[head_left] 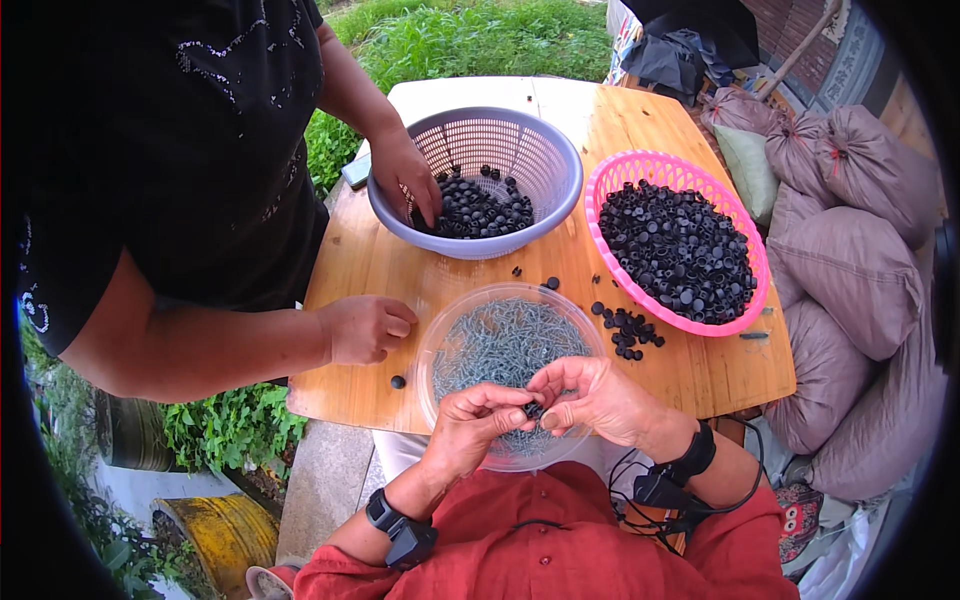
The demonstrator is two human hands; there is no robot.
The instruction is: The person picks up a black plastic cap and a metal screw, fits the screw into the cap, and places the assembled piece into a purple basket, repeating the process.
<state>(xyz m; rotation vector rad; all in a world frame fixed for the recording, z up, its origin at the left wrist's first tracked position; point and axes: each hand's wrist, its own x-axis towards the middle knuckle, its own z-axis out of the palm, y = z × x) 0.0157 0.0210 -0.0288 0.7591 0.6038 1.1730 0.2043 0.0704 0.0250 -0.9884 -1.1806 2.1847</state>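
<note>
Both my hands meet over a clear round tub full of thin silvery screws. Between thumb and fingertips, my left hand pinches a small black plastic cap. My right hand comes in from the other side, thumb and fingers drawn together right by the cap; whether a screw is in its pinch is too small to tell. Several loose black caps lie on the wooden table right of the tub.
A pink basket heaped with black caps stands at the right. Behind the tub, a co-worker's hand reaches into a grey basket of black caps; their other hand rests on the table. Stuffed sacks line the right side.
</note>
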